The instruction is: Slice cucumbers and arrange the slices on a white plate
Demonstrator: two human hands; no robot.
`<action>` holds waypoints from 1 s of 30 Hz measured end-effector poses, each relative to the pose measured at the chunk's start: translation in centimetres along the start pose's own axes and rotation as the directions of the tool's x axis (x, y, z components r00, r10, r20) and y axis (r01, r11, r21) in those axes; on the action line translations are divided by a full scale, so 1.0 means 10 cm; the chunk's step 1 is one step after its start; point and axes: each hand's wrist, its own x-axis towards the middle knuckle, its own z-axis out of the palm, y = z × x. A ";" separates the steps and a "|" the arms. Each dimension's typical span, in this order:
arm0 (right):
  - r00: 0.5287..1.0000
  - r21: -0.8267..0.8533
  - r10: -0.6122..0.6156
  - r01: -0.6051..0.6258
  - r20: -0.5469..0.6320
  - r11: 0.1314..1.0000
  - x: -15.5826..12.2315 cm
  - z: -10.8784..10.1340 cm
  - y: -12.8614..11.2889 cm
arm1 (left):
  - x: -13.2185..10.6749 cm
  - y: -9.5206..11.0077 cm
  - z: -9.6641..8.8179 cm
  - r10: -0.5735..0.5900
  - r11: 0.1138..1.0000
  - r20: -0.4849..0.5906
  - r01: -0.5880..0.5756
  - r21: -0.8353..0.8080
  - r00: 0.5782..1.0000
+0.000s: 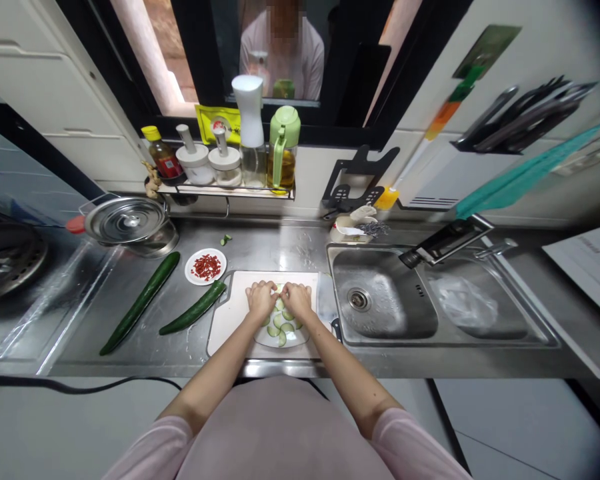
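Note:
My left hand (261, 300) and my right hand (298, 300) meet over the far part of a white plate (281, 351) of pale green cucumber slices (282, 338). The fingers of both hands are curled and close together at the slices; what lies between the fingertips is too small to make out. Under the plate is a white cutting board (233, 327) with a grey edge. A cleaver (327, 300) lies along the board's right side, its dark handle toward me. To the left are a cut cucumber (195, 310) and a long whole cucumber (143, 300).
A small white dish (221, 273) of chopped red pieces sits behind the cut cucumber. Green scraps (225, 239) lie farther back. A lidded steel pot (153, 240) stands left, a double sink (390, 333) right. Bottles and jars (227, 167) fill the rack behind.

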 end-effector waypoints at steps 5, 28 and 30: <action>1.000 -0.022 0.008 -0.007 0.028 1.000 0.00 0.00 0.00 | -0.01 0.01 -0.01 -0.003 1.000 0.009 0.003 0.012 1.000; 0.967 0.378 0.071 0.028 -0.246 0.926 -0.19 -0.28 0.14 | 0.08 -0.41 -0.35 -0.286 0.933 -0.270 0.203 -0.299 0.919; 0.956 0.428 0.089 0.041 -0.280 0.903 -0.23 -0.29 0.25 | 0.17 -0.54 -0.47 -0.356 0.911 -0.311 0.253 -0.326 0.881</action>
